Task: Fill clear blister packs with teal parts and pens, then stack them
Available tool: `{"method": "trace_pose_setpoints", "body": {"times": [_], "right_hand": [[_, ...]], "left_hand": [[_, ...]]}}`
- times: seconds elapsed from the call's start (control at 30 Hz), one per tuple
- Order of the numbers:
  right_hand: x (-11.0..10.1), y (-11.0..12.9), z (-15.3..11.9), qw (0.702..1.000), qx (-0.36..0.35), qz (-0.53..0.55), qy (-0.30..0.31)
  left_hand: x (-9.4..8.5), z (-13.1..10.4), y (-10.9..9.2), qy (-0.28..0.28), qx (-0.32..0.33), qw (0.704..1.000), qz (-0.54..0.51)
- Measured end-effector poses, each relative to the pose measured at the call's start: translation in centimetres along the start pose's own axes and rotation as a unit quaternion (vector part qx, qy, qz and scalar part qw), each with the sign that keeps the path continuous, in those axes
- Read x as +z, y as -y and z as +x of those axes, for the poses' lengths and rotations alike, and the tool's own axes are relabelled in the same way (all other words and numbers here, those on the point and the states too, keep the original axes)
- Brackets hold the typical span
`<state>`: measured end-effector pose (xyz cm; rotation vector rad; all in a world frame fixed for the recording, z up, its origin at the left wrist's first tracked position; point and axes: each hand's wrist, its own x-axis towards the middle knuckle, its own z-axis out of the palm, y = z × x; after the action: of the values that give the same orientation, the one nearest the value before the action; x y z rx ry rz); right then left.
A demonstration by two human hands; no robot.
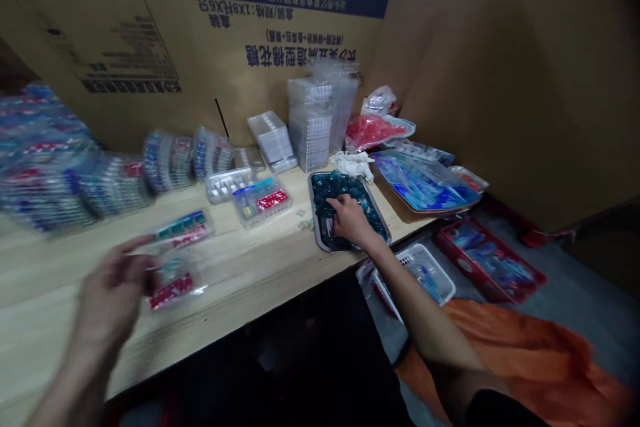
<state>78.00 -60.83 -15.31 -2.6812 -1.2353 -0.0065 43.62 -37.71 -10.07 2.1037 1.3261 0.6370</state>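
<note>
Fingers [131, 243] of the left hand [103, 300], nearest item: half curled, blurred, at the left edge of a near clear pack [175, 275], which lies on the counter [240, 287] and shows a red, white-flecked part. Whether they grip it, I cannot tell.

Near pack, handling: probably light, stiff and smooth, its thin plastic liable to crack under a squeeze; best taken by opposite side edges.

Second clear pack [184, 228]: just beyond, teal and red contents, close to the index finger.

Right hand [353, 220]: arm reaching across the counter's front edge, fingers bent narrowly down among glossy teal pieces [333, 184] in a shallow tray [320, 240]. A piece held between them: hidden from me.

Teal pieces, handling: likely small, light and slippery; best pinched singly by the sides.

Third clear pack [261, 203]: left of the tray, blue stick and red block inside.

Further back: white cloth [353, 164], behind the tray; cardboard tray [411, 212] of blue packets, to its right; rows of filled packs [167, 160], at left; upright stack of clear plastic [313, 124]; bag of red pieces [377, 130]. Furthest: printed cardboard wall [200, 80].
</note>
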Motion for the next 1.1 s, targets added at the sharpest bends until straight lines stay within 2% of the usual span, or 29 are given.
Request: {"method": "trace_pose_setpoints", "body": {"times": [0.03,0.07,0.13,0.23,0.33,0.4,0.5,0.57,0.63,0.73,0.83,1.0,1.1], "right_hand": [[0.3,-0.4,0.3,1.0,-0.008,-0.016,0.009],[0.7,-0.6,0.6,1.0,-0.008,-0.026,0.013],[1.3,-0.7,0.9,0.999,0.014,-0.031,0.015],[1.8,-1.0,1.1,0.999,0.048,-0.013,0.016],[1.8,-1.7,1.3,0.999,0.045,0.018,0.015],[1.8,-1.9,1.2,0.999,0.04,0.034,0.015],[2.0,-1.7,0.9,0.999,0.025,0.035,0.029],[2.2,-1.5,0.7,0.999,0.013,0.038,0.034],[2.5,-1.4,0.5,0.998,0.006,0.049,0.028],[2.9,-1.5,0.3,0.998,0.012,0.064,0.011],[3.4,-1.8,0.1,0.997,0.02,0.078,-0.003],[3.5,-2.1,0.1,0.998,-0.007,0.06,0.012],[3.1,-2.0,0.3,0.999,0.002,0.042,0.032]], "left_hand": [[2.8,-0.3,-0.4,0.033,-0.005,0.998,-0.061],[5.3,-0.6,-0.8,0.06,-0.004,0.995,-0.076],[9.0,-1.1,-1.6,0.108,0.02,0.994,-0.027],[11.3,-1.6,-3.6,0.075,0.089,0.984,0.138],[12.9,-2.0,-7.1,0.034,0.187,0.953,0.237],[15.1,-2.1,-10.0,0.079,0.259,0.936,0.226],[19.7,-1.5,-13.3,0.19,0.304,0.912,0.199],[22.6,-0.6,-14.3,0.221,0.306,0.901,0.212],[24.6,0.6,-14.7,0.217,0.305,0.9,0.222],[25.8,2.0,-14.7,0.188,0.28,0.916,0.218],[25.6,2.6,-14.5,0.174,0.256,0.928,0.209],[25.2,2.5,-13.6,0.206,0.307,0.908,0.197],[25.6,2.4,-13.5,0.173,0.321,0.914,0.177]]}}
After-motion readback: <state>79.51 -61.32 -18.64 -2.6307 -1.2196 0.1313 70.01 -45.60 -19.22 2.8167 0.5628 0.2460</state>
